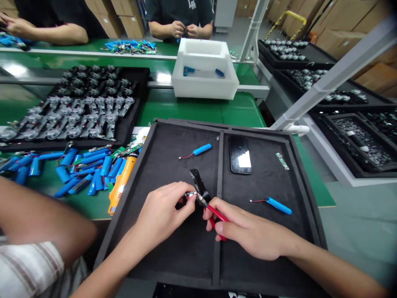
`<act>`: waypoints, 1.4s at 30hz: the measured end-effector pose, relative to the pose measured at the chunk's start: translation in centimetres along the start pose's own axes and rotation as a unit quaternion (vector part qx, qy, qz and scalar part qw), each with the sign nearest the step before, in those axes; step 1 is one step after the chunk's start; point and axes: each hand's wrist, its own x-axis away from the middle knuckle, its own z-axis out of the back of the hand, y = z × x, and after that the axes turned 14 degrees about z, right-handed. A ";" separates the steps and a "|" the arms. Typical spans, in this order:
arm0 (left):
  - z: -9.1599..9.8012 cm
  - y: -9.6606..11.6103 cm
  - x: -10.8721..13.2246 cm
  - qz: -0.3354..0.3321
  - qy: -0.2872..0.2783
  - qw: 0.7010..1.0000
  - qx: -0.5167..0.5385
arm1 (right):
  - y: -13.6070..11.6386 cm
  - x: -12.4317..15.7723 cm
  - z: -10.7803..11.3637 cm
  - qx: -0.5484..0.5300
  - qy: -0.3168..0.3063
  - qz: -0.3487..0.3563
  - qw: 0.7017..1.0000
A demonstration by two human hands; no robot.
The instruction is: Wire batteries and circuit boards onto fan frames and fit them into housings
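Note:
My left hand (167, 205) is closed, pinching a small silvery part (190, 193) whose kind I cannot make out. My right hand (245, 227) grips red-handled pliers (218, 214). The jaws of the pliers meet the small part at my left fingertips. Just beyond them is a black plastic piece (198, 182); whether it is joined to the pinched part is hidden. Both hands are above a black divided tray (173, 256). In that tray lie a blue battery with a wire (202, 149), a second blue battery (279, 205), a phone (240, 155) and a narrow circuit board (282, 161).
Loose blue batteries (93, 165) and a yellow tool (122, 184) are left of the tray. Behind stand a tray of clear-domed assemblies (142, 78) and a white foam box (204, 89). A grey post (328, 78) slants at right. Co-workers' hands (185, 30) are across the bench.

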 end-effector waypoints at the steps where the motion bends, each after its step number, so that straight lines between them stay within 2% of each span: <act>1: 0.0 0.0 0.0 -0.001 0.000 1.000 -0.004 | 0.1 0.0 0.0 0.001 0.004 0.000 1.000; 5: -0.1 0.0 -0.1 -0.002 0.005 1.000 -0.008 | 0.4 -0.1 -0.1 -0.001 0.029 0.006 1.000; 11: -0.1 0.0 0.0 0.018 0.009 1.000 -0.001 | 0.6 -0.3 -0.2 0.052 0.027 0.035 0.998; 15: -0.2 0.0 0.1 0.006 0.004 1.000 -0.004 | 0.5 -0.3 -0.3 0.061 0.029 0.044 0.997; 21: -0.5 0.0 -0.1 0.018 0.016 1.000 0.003 | -0.1 -0.3 -0.1 0.072 0.014 0.033 0.997; 24: -0.5 -0.1 -0.1 0.000 0.008 1.000 -0.007 | -0.2 -0.3 0.0 0.083 0.009 0.036 0.996; 42: -0.4 -0.1 0.0 0.002 -0.002 1.000 0.003 | 0.2 -0.4 -0.1 0.097 0.019 0.039 0.994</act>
